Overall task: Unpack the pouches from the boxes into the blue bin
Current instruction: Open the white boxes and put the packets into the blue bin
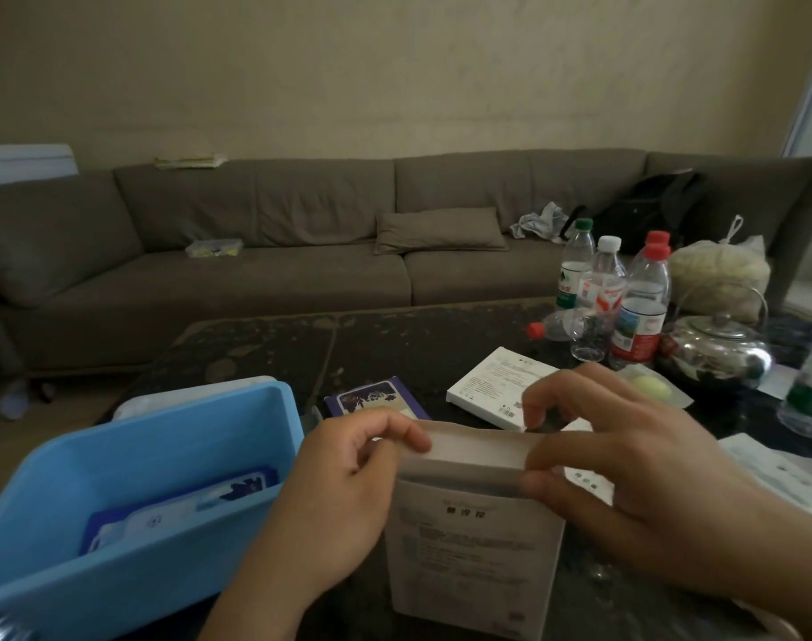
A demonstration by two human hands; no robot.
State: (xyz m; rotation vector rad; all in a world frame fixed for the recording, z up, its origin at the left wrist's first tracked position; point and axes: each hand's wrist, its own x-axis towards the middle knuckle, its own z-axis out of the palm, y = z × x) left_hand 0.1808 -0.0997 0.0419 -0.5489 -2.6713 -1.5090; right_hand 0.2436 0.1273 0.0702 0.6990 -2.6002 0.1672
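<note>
White box (475,543) stands upright on the dark table (265,349), front centre, just right of the blue bin (131,460). Left hand (334,497) pinches the left end of its top flap, fingers curled round the edge. Right hand (644,474) pinches the right end of the flap, thumb in front and fingers behind. Flap is partly lifted, interior not visible. Blue bin holds at least one purple-and-white pouch (182,511) leaning against its inner wall. Behind the hands on the table: a purple box (376,400) lying flat and a second white box (496,386) lying flat. Far right: a cluster of water bottles (626,298) and a metal kettle (718,349). Grey sofa (302,252) beyond the table.
</note>
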